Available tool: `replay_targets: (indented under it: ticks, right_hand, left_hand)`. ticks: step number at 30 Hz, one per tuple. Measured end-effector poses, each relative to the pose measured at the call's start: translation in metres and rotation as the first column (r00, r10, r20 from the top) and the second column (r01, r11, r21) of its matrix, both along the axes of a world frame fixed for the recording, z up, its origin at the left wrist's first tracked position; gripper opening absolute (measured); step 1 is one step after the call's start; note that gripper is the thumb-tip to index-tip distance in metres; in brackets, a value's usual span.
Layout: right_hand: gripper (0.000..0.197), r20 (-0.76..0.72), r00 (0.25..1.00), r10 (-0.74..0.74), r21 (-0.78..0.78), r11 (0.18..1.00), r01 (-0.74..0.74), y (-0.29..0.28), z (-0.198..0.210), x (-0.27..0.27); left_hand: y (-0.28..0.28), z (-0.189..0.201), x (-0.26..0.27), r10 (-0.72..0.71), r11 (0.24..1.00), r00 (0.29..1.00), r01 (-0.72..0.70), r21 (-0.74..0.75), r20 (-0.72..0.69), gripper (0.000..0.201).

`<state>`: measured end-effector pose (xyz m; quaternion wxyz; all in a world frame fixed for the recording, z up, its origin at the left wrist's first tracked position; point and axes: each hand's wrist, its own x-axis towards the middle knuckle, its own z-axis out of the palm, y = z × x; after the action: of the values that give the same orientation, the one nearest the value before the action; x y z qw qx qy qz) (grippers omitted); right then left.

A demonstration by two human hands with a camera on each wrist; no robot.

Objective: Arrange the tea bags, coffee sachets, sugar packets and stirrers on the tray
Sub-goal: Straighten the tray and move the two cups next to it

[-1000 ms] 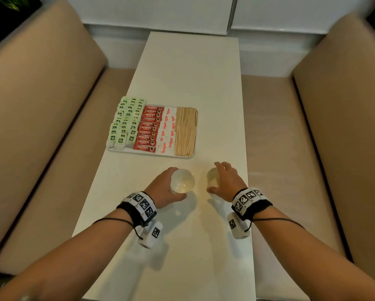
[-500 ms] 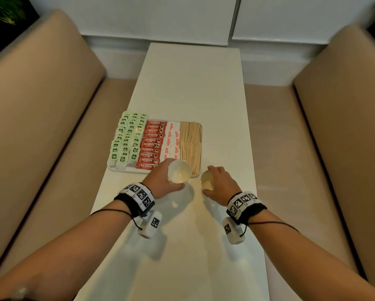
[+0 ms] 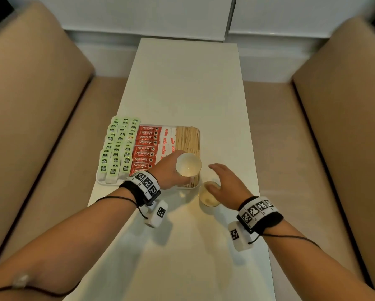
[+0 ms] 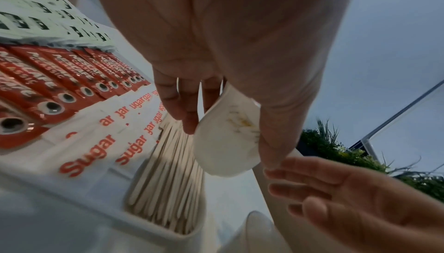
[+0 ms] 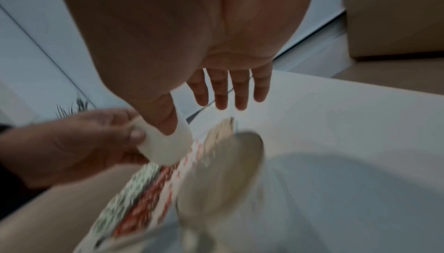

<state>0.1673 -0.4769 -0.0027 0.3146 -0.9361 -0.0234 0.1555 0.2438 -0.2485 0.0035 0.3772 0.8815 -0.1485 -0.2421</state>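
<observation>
since a second ago you have carried both cups forward from the bare middle of the table (image 3: pixel 188 83) to the near edge of the tray (image 3: pixel 99 178); your left hand (image 3: pixel 167 170) now holds one white cup (image 3: pixel 188 164) lifted above the tray's near right corner, fingers and thumb curled round its wall; your right hand (image 3: pixel 228 184) has let go of the second cup (image 3: pixel 208 195), which stands on the table just beside that corner, and the fingers now lie straight and spread, holding nothing; only the thumb looks close to its rim.

this suggests the sorting itself is finished and you are adding cups next to the set; where the raised cup is meant to go cannot be told.

on the tray, from left to right: green and white tea bags (image 3: pixel 117 146) in overlapping paper rows; glossy red coffee sachets (image 3: pixel 146 146), flat and rectangular, stacked like shingles; white paper sugar packets (image 3: pixel 166 140) with red lettering; pale wooden stirrers (image 3: pixel 187 137), thin flat sticks lying lengthwise in a loose bundle.

the cups are small, round and smooth; the held one shows faint yellowish marks on its wall in the left wrist view; the tray is white with rounded corners and a low rim; the table is matte and pale; tan padded benches (image 3: pixel 30 105) flank it.
</observation>
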Motion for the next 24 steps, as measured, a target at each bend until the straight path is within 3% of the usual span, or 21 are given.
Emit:
replay_targets:
  ticks: [7,15,24]
  right_hand:
    - [0.040,0.025,1.000,0.002,0.144,0.990,-0.006,-0.013,0.023,0.055]
    - [0.037,0.014,0.997,-0.081,0.208,0.975,0.076,-0.045,0.007,0.098]
    - [0.031,-0.069,0.993,-0.100,0.188,0.976,0.111,-0.065,-0.029,0.103]
  left_hand:
    - [-0.033,0.008,0.047,-0.084,0.997,0.996,0.084,-0.001,0.018,0.085]
    - [-0.073,-0.009,0.098,-0.070,0.997,0.997,0.070,0.016,0.007,0.084]
    - [-0.095,-0.051,0.100,-0.127,0.990,0.992,0.128,0.061,-0.026,0.087]
